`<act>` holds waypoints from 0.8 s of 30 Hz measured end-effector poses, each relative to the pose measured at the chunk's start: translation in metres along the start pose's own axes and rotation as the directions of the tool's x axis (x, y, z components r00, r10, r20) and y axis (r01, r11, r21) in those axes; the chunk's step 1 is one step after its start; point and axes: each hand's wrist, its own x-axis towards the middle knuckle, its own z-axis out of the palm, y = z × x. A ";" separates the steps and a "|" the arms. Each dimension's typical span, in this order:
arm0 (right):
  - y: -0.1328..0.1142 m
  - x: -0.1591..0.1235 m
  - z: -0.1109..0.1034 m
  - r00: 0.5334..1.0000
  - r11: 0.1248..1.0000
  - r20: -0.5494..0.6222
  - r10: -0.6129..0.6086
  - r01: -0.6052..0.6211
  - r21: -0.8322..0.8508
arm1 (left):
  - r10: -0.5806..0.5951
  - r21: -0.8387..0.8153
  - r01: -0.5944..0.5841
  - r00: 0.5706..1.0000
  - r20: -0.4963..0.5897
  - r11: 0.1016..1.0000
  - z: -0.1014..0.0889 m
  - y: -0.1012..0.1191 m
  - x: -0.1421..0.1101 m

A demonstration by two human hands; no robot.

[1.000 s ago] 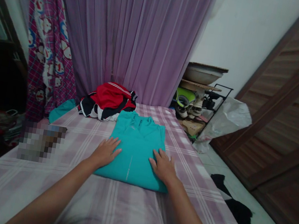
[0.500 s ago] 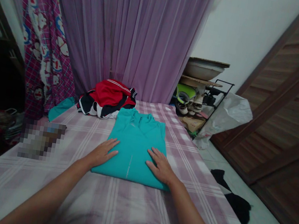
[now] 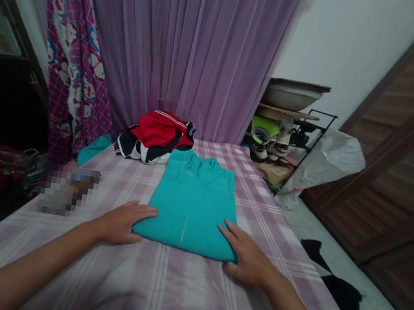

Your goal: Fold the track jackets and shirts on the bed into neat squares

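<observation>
Plaid bedding [image 3: 111,276] surrounds the hands [image 3: 120,222] at turquoise shirt edges [image 3: 191,216].

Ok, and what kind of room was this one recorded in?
Probably a bedroom: a broad, bed-like surface under a plaid sheet, purple curtains behind it, and what looks like a wooden wardrobe to the right.
</observation>
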 end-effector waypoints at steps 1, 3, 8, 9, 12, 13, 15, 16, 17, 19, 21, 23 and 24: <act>0.000 -0.001 0.001 0.998 1.000 -0.049 -0.024 0.023 -0.019 | 0.002 0.006 -0.002 1.000 -0.007 1.000 0.000 0.001 0.000; 0.002 -0.003 0.001 0.984 0.998 -0.170 -0.060 0.055 -0.032 | -0.023 -0.013 0.022 0.998 -0.056 1.000 0.000 0.005 0.000; 0.001 0.005 -0.009 0.918 0.992 -0.382 0.108 -0.072 0.107 | -0.222 -0.272 0.146 0.935 -0.275 0.951 -0.006 0.016 0.012; 0.000 0.009 -0.013 0.899 0.983 -0.407 0.165 -0.114 0.147 | -0.260 -0.315 0.160 0.915 -0.308 0.935 -0.008 0.018 0.016; -0.005 0.015 -0.031 0.825 0.957 -0.497 0.268 -0.168 0.237 | -0.339 -0.351 0.197 0.848 -0.408 0.915 -0.018 0.026 0.022; -0.006 0.014 -0.037 0.802 0.954 -0.530 0.275 -0.160 0.253 | -0.349 -0.344 0.203 0.826 -0.443 0.917 -0.022 0.031 0.021; -0.010 0.010 -0.050 0.772 0.953 -0.574 0.273 -0.137 0.270 | -0.350 -0.326 0.201 0.789 -0.505 0.924 -0.030 0.042 0.017; -0.013 0.007 -0.056 0.762 0.952 -0.586 0.275 -0.131 0.276 | -0.349 -0.319 0.198 0.771 -0.533 0.927 -0.035 0.049 0.014; -0.016 0.004 -0.061 0.750 0.950 -0.598 0.283 -0.132 0.284 | -0.350 -0.315 0.197 0.752 -0.559 0.928 -0.040 0.056 0.011; -0.022 0.002 -0.071 0.706 0.941 -0.634 0.316 -0.147 0.305 | -0.368 -0.313 0.214 0.709 -0.602 0.925 -0.051 0.066 0.010; -0.025 0.010 -0.079 0.654 0.930 -0.668 0.355 -0.175 0.323 | -0.401 -0.309 0.259 0.663 -0.632 0.915 -0.063 0.068 0.019; -0.021 0.032 -0.085 0.636 0.917 -0.664 0.394 -0.223 0.331 | -0.433 -0.297 0.315 0.631 -0.644 0.901 -0.073 0.059 0.040; -0.017 0.047 -0.086 0.639 0.907 -0.645 0.419 -0.255 0.336 | -0.453 -0.297 0.343 0.627 -0.634 0.891 -0.077 0.052 0.054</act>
